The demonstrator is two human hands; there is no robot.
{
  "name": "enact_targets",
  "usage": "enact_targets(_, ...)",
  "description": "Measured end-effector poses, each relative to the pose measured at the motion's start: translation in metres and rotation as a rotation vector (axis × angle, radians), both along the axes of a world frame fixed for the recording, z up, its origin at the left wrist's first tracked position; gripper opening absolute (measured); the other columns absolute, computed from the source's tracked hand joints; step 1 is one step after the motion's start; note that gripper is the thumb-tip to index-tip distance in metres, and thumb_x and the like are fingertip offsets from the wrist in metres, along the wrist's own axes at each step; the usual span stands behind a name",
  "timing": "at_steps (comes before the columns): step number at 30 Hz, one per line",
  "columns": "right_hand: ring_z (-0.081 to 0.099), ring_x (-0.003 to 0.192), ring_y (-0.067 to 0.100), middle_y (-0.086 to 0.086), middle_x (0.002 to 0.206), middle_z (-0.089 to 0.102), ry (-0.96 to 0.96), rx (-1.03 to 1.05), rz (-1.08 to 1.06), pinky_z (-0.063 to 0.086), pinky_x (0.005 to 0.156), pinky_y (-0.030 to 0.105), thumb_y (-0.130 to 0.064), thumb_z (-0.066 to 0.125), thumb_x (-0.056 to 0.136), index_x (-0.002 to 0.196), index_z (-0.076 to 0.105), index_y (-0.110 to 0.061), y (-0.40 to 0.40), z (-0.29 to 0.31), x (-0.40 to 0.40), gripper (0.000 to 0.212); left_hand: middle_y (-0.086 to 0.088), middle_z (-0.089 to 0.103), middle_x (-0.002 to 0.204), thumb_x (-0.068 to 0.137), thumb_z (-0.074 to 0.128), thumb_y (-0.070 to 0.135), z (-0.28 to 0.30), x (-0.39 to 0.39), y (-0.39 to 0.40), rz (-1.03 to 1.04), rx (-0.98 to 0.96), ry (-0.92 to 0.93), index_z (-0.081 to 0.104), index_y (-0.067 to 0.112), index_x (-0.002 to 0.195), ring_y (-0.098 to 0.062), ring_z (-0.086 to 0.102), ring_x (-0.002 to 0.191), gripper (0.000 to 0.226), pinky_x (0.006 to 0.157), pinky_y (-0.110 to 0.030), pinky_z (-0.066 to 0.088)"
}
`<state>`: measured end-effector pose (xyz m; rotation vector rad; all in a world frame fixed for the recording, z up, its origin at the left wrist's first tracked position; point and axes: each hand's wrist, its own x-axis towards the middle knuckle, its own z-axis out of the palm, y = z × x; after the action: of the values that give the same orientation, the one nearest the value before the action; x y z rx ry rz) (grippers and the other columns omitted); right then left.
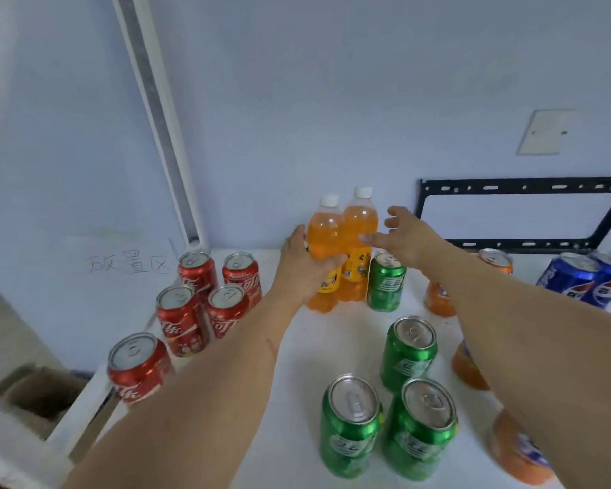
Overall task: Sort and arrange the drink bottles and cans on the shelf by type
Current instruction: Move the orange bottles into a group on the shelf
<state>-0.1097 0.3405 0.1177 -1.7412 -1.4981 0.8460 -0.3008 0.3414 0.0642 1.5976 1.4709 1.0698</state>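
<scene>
head view: my left hand [302,266] grips the nearer orange bottle [323,254], upright at the shelf [332,347] back. my right hand [404,236] hovers spread just beside the second bottle [358,238], nearer it, fingers apparently not closed on it.

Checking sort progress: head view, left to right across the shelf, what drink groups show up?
Red cans → orange bottles, left one held by the left hand → green cans → orange cans → blue cans.
</scene>
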Motion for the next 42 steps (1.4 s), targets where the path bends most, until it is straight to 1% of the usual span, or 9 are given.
enact_targets(4, 0.055, 0.12, 0.027, 0.003, 0.141, 0.051, 0.06, -0.047, 0.069, 0.05, 0.092, 0.039, -0.042, 0.084, 0.072, 0.148, 0.031, -0.02, 0.033, -0.016, 0.002, 0.096, 0.013, 0.06, 0.115, 0.073, 0.082, 0.046, -0.009, 0.012, 0.013, 0.001, 0.039, 0.002, 0.046, 0.03, 0.129, -0.01, 0.061, 0.103, 0.068, 0.086, -0.034, 0.052)
enact_targets(11, 0.066, 0.103, 0.021, -0.004, 0.118, 0.067, 0.074, -0.095, 0.195, 0.052, 0.094, 0.046, -0.06, 0.085, 0.059, 0.13, 0.05, -0.027, 0.059, -0.031, 0.008, 0.086, 0.016, 0.066, 0.119, 0.066, 0.077, 0.069, -0.018, 0.008, 0.022, 0.007, -0.023, -0.034, 0.049, 0.037, 0.133, -0.01, 0.066, 0.105, 0.079, 0.09, -0.041, 0.057)
enact_targets(17, 0.062, 0.09, 0.009, -0.004, 0.117, 0.064, 0.107, -0.051, 0.201, 0.045, 0.065, 0.023, -0.048, 0.076, 0.079, 0.131, 0.049, -0.023, 0.059, -0.029, 0.002, 0.064, 0.011, 0.071, 0.114, 0.061, 0.084, 0.06, -0.022, -0.005, 0.014, 0.002, -0.092, -0.201, 0.054, 0.035, 0.127, -0.011, 0.07, 0.101, 0.076, 0.089, -0.047, 0.058)
enact_targets(24, 0.063, 0.087, 0.007, -0.004, 0.108, 0.062, 0.346, 0.154, 0.069, 0.048, 0.065, 0.022, -0.041, 0.074, 0.083, 0.125, 0.049, -0.023, 0.045, -0.001, -0.019, 0.052, 0.009, 0.066, 0.114, 0.075, 0.073, 0.058, -0.011, -0.021, -0.013, 0.179, -0.093, -0.344, 0.047, 0.039, 0.131, -0.018, 0.067, 0.1, 0.065, 0.083, -0.043, 0.057)
enact_targets(26, 0.066, 0.089, 0.01, -0.003, 0.108, 0.065, 0.418, 0.21, 0.046, 0.052, 0.067, 0.025, -0.042, 0.074, 0.082, 0.121, 0.048, -0.025, 0.034, 0.008, -0.028, 0.05, 0.008, 0.066, 0.113, 0.08, 0.07, 0.057, -0.002, -0.029, -0.021, 0.208, -0.069, -0.323, 0.048, 0.04, 0.126, -0.017, 0.067, 0.098, 0.054, 0.08, -0.041, 0.057)
enact_targets(29, 0.069, 0.089, 0.014, -0.002, 0.107, 0.066, 0.517, 0.272, 0.021, 0.056, 0.069, 0.029, -0.045, 0.073, 0.083, 0.125, 0.047, -0.025, 0.011, 0.024, -0.042, 0.053, 0.003, 0.066, 0.114, 0.081, 0.065, 0.064, 0.018, -0.043, -0.036, 0.186, -0.036, -0.294, 0.046, 0.035, 0.132, -0.02, 0.067, 0.099, 0.062, 0.085, -0.049, 0.056)
enact_targets(34, 0.072, 0.086, 0.022, 0.004, 0.103, 0.069, 0.626, 0.32, -0.021, 0.061, 0.075, 0.044, -0.056, 0.07, 0.082, 0.123, 0.048, -0.027, -0.048, 0.045, -0.067, 0.055, 0.012, 0.058, 0.098, 0.09, 0.052, 0.063, 0.052, -0.066, -0.085, 0.114, 0.012, -0.233, 0.038, 0.031, 0.127, -0.007, 0.061, 0.082, 0.051, 0.057, -0.026, 0.047)
enact_targets(38, 0.072, 0.084, 0.021, 0.003, 0.103, 0.07, 0.583, 0.371, -0.061, 0.06, 0.076, 0.043, -0.058, 0.07, 0.08, 0.124, 0.049, -0.027, -0.116, 0.055, -0.081, 0.057, 0.003, 0.064, 0.109, 0.084, 0.053, 0.071, 0.068, -0.084, -0.143, 0.018, 0.022, -0.317, 0.041, 0.031, 0.128, -0.018, 0.067, 0.094, 0.06, 0.074, -0.038, 0.056)
enact_targets(42, 0.072, 0.086, 0.021, 0.002, 0.104, 0.07, 0.524, 0.388, -0.142, 0.059, 0.08, 0.047, -0.062, 0.07, 0.077, 0.126, 0.049, -0.024, -0.198, 0.05, -0.097, 0.065, 0.001, 0.067, 0.109, 0.077, 0.055, 0.08, 0.06, -0.091, -0.217, -0.101, 0.016, -0.325, 0.049, 0.029, 0.122, -0.019, 0.069, 0.096, 0.068, 0.078, -0.042, 0.058)
